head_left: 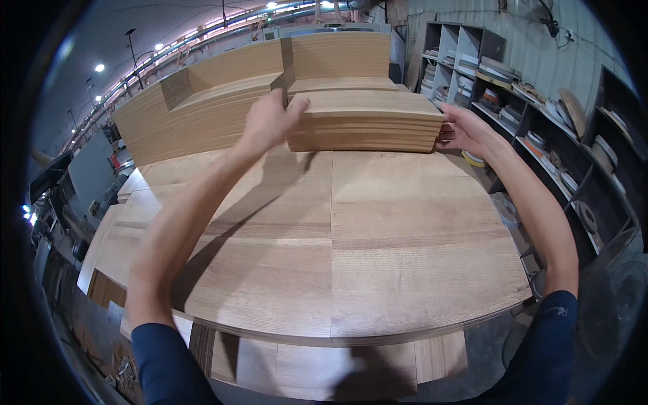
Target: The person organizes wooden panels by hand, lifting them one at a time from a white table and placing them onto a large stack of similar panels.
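Observation:
A short stack of wood-grain boards (364, 133) lies near the far side of a broad wood-grain surface, between my two hands. My left hand (268, 120) is at its left end, thumb over the top edge and the other fingers partly hidden. On the right end, my right hand (467, 132) has its thumb by the top corner and its fingers curled against the side. The top board looks slightly out of line with those below. Underneath, large wood-grain panels (412, 277) lie side by side, their seams meeting near the middle.
Taller stacks of boards (236, 71) rise behind and to the left. Dark shelves (547, 152) holding rolls of edging-like strip line the right wall. More panels (297, 371) lie lower, by the near edge. Machinery (94, 172) stands at the far left.

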